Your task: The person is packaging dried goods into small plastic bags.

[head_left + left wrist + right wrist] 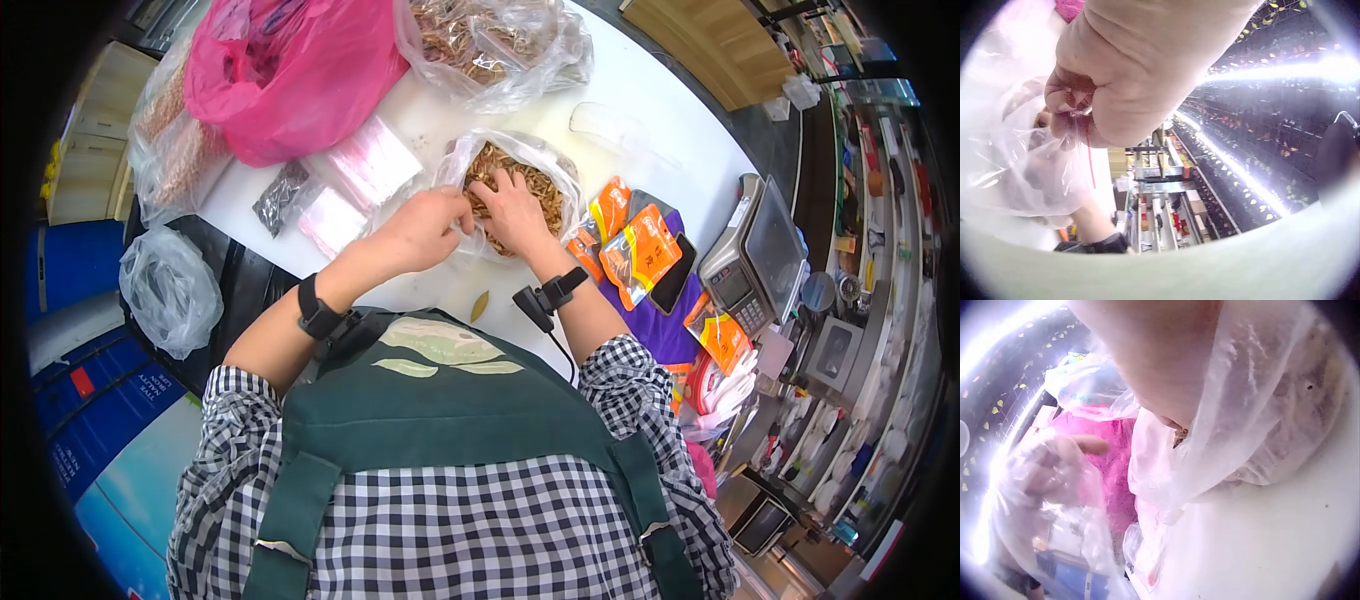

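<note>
Pink plastic bag (290, 110) is sitting towards the left of the white surface (690, 135). Rightward, my left hand (425, 232) is pinching the rim of the open clear bag (572, 190), fingers curled. Inside it, my right hand (515, 215) is touching the brown pieces (547, 192), fingers slightly apart. Orange packets (640, 257) are lying beside it, then the scale (735, 290).

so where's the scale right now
In the head view, the scale is on the person's right, just past the orange packets and right beside the black phone.
</note>
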Motion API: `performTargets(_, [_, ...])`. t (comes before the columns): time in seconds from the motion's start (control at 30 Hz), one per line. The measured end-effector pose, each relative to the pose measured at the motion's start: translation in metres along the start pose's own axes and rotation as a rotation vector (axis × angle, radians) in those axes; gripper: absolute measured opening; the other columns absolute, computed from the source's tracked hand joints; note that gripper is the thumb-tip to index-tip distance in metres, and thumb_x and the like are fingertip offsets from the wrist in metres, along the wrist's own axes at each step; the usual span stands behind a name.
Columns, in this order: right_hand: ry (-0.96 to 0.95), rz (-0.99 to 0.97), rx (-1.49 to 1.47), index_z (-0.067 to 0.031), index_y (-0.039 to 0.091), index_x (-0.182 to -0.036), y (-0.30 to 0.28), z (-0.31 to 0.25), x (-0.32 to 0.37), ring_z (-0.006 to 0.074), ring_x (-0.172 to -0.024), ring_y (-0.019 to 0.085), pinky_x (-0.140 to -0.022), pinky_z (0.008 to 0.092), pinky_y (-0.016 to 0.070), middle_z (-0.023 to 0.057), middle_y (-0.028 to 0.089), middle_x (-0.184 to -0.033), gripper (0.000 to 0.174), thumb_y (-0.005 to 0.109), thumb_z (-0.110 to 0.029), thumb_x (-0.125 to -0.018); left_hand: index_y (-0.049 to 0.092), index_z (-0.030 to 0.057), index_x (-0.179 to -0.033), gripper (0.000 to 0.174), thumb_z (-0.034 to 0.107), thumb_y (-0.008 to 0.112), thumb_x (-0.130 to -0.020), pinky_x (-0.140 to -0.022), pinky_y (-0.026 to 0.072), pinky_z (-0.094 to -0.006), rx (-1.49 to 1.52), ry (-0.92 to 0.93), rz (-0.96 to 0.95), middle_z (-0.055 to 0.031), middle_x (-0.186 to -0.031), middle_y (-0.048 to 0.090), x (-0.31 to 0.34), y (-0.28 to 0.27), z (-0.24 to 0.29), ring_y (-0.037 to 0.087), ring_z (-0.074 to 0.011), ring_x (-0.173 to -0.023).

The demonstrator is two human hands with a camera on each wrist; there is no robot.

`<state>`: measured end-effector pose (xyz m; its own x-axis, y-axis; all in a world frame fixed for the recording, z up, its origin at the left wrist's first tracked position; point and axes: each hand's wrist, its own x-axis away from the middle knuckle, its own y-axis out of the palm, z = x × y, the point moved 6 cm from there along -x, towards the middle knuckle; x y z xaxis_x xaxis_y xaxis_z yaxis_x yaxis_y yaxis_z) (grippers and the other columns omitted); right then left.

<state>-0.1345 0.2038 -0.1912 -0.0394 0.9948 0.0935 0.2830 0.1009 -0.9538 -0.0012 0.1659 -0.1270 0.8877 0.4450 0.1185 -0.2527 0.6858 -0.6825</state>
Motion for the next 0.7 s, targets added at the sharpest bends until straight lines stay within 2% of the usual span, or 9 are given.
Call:
performTargets(0.07, [-0.002,0.000,-0.063,-0.0200,0.055,-0.127,0.003,0.003,0.005,0.0387,-0.111,0.049,-0.085,0.0490,0.0519,0.0151,0.049,-0.125,0.061,0.077,-0.013,-0.071,0.067,0.0011,-0.092,0.026,-0.007,0.051,-0.073,-0.074,0.0500,-0.0382,0.059,0.044,0.020,-0.0138,-0.097,0.063,-0.006,-0.027,0.029,0.062,-0.0313,-0.085])
performTargets(0.17, [0.016,0.028,-0.068,-0.0171,0.055,-0.125,0.010,0.008,0.010,0.0391,-0.107,0.052,-0.086,0.0474,0.0533,0.0165,0.051,-0.120,0.060,0.076,-0.012,-0.069,0.066,0.0012,-0.094,0.026,-0.007,0.051,-0.074,-0.067,0.0484,-0.0336,0.178,-0.077,0.134,-0.0120,-0.097,0.063,-0.023,-0.057,0.050,0.059,-0.0274,-0.078])
performTargets(0.23, [0.213,0.055,-0.299,-0.0132,0.060,-0.118,0.019,0.024,0.012,0.0380,-0.106,0.053,-0.086,0.0461,0.0522,0.0169,0.053,-0.114,0.056,0.077,-0.012,-0.065,0.065,0.0013,-0.099,0.028,-0.007,0.051,-0.076,-0.065,0.0483,-0.0317,0.206,0.143,0.399,-0.0104,-0.102,0.063,-0.031,-0.070,0.060,0.059,-0.0258,-0.075])
performTargets(0.27, [0.213,0.055,-0.299,-0.0132,0.060,-0.118,0.023,0.028,0.016,0.0380,-0.106,0.053,-0.086,0.0461,0.0522,0.0169,0.053,-0.114,0.056,0.077,-0.012,-0.065,0.065,0.0013,-0.099,0.028,-0.007,0.051,-0.076,-0.065,0.0483,-0.0317,0.206,0.144,0.400,-0.0104,-0.102,0.063,-0.035,-0.065,0.058,0.059,-0.0258,-0.075])
performTargets(0.33, [0.120,0.183,-0.242,-0.0103,0.063,-0.112,-0.002,0.021,0.031,0.0364,-0.102,0.056,-0.086,0.0442,0.0511,0.0163,0.057,-0.108,0.052,0.078,-0.011,-0.062,0.063,0.0027,-0.108,0.035,-0.008,0.052,-0.076,-0.067,0.0503,-0.0350,0.082,0.248,0.523,-0.0098,-0.111,0.062,-0.039,-0.056,0.059,0.062,-0.0276,-0.079])
performTargets(0.37, [0.120,0.183,-0.242,-0.0103,0.063,-0.112,-0.009,0.019,0.035,0.0364,-0.102,0.056,-0.086,0.0442,0.0511,0.0163,0.057,-0.108,0.052,0.078,-0.011,-0.062,0.063,0.0027,-0.108,0.035,-0.008,0.052,-0.076,-0.067,0.0503,-0.0350,0.082,0.249,0.523,-0.0098,-0.111,0.062,-0.042,-0.051,0.053,0.062,-0.0276,-0.079])
performTargets(0.43, [0.275,0.183,-0.392,-0.0082,0.066,-0.109,-0.017,0.027,0.046,0.0353,-0.099,0.058,-0.086,0.0432,0.0501,0.0144,0.058,-0.103,0.049,0.077,-0.009,-0.062,0.061,0.0046,-0.113,0.039,-0.007,0.055,-0.076,-0.072,0.0525,-0.0382,-0.102,0.202,0.548,-0.0088,-0.117,0.061,-0.047,-0.041,0.044,0.065,-0.0296,-0.088])
performTargets(0.57, [0.336,0.235,-0.507,-0.0085,0.065,-0.110,-0.022,0.033,0.058,0.0341,-0.098,0.059,-0.086,0.0419,0.0500,0.0136,0.060,-0.105,0.049,0.077,-0.008,-0.062,0.061,0.0063,-0.114,0.042,-0.006,0.058,-0.075,-0.076,0.0539,-0.0399,-0.233,0.134,0.575,-0.0076,-0.118,0.061,-0.054,-0.035,0.029,0.064,-0.0312,-0.094])
performTargets(0.7, [0.389,0.301,-0.611,-0.0074,0.066,-0.110,-0.024,0.042,0.064,0.0331,-0.099,0.061,-0.087,0.0386,0.0504,0.0145,0.062,-0.107,0.050,0.078,-0.010,-0.061,0.061,0.0079,-0.115,0.045,-0.004,0.061,-0.072,-0.076,0.0551,-0.0385,-0.381,0.085,0.639,-0.0046,-0.119,0.061,-0.059,-0.049,0.020,0.064,-0.0290,-0.095])
